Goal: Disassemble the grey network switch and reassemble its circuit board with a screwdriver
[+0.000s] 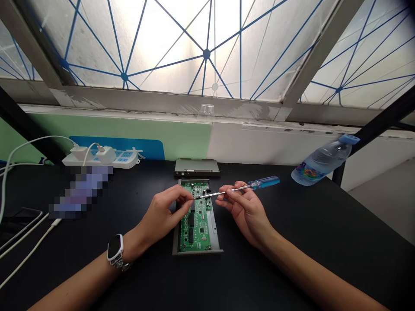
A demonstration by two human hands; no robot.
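My right hand (244,207) holds a screwdriver (266,182) by its metal shaft, between thumb and fingers. Its clear blue handle points up to the right and its tip to the left. At that tip, the thumb and fingertips of my left hand (171,207) are pinched together. Whatever they hold is too small to make out. Both hands are over an open metal tray (214,231) that bears a green circuit board (202,233) with black chips. Part of the board lies hidden behind my left fingers. A watch (116,248) is on my left wrist.
Behind the tray lies a flat grey metal cover (197,166). A white power strip (126,162) with plugs and cables stands at the back left, near a pixelated object (82,190) and a dark phone-like device (21,222). A water bottle (324,160) appears tilted at the right.
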